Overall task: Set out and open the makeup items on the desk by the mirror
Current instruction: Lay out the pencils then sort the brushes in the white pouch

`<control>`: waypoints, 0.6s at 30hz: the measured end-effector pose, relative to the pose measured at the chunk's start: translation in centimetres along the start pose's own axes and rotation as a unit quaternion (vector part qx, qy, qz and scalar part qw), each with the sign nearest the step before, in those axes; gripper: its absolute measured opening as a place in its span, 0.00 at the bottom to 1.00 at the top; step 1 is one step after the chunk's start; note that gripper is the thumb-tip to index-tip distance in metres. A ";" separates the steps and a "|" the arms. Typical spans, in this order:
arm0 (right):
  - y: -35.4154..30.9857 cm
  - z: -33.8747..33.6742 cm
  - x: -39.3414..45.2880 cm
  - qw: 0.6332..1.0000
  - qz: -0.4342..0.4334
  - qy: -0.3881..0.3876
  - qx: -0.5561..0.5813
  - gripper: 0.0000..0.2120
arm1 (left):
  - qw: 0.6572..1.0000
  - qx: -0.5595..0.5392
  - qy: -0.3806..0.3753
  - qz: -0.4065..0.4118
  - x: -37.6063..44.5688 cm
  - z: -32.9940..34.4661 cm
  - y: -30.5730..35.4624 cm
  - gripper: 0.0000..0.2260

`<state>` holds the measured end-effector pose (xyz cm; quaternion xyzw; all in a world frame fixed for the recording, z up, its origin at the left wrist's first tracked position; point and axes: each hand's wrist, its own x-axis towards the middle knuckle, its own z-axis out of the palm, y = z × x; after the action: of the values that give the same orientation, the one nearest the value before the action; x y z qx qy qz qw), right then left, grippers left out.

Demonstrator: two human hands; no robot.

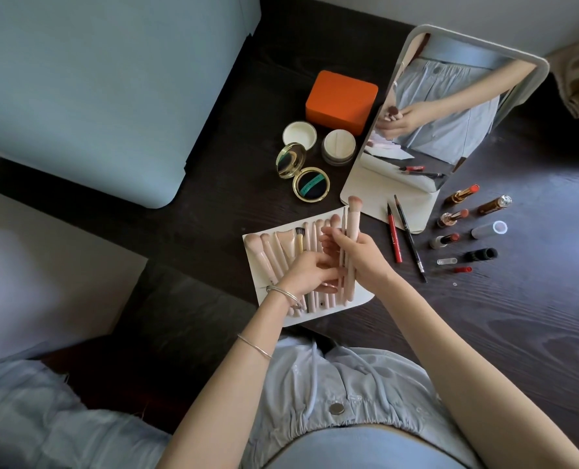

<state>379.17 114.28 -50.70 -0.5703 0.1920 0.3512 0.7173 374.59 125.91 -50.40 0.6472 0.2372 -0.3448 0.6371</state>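
Makeup brushes (283, 252) lie fanned on our white pouch (355, 297) just before the mirror (426, 137); our right hand (357, 255) grips several upright, left hand (310, 270) fingers pinching one to lay down.

On the dark wooden tabletop (518, 333): pink-handled brushes (274, 252) on white pouch (359, 296); white-framed standing mirror (450, 130) behind; uncapped lipsticks (457, 214) right.

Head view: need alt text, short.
A person's right hand holds a few pale pink makeup brushes upright over a white pouch of similar brushes while the left hand reaches among them. On the dark wood desk, an open gold compact sits left of a white-framed mirror, uncapped lipsticks right.
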 end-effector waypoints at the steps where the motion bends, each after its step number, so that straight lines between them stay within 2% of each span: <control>1: 0.2 0.0 0.0 1.000 -0.003 0.013 -0.020 0.08 | 1.000 -0.003 0.013 0.002 0.0 0.0 0.0 0.07; 6: 0.6 -0.4 0.1 0.983 -0.037 0.100 -0.150 0.07 | 0.998 -0.028 0.054 0.013 0.1 -0.1 0.0 0.06; 11: 0.3 -1.0 -0.4 0.991 -0.003 0.081 -0.105 0.10 | 0.998 0.007 0.057 0.007 0.3 0.1 0.5 0.07; 13: 0.2 -1.4 -0.2 0.987 0.011 0.104 -0.124 0.10 | 0.999 0.014 0.049 -0.001 0.3 0.3 0.5 0.06; 18: 0.4 -2.7 0.9 0.943 0.022 0.176 -0.281 0.10 | 0.999 0.015 0.050 -0.014 0.4 0.6 0.0 0.06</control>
<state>379.77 111.98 -52.34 -0.7968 0.2219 0.3006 0.4749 374.81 125.29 -50.67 0.6694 0.2728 -0.3247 0.6099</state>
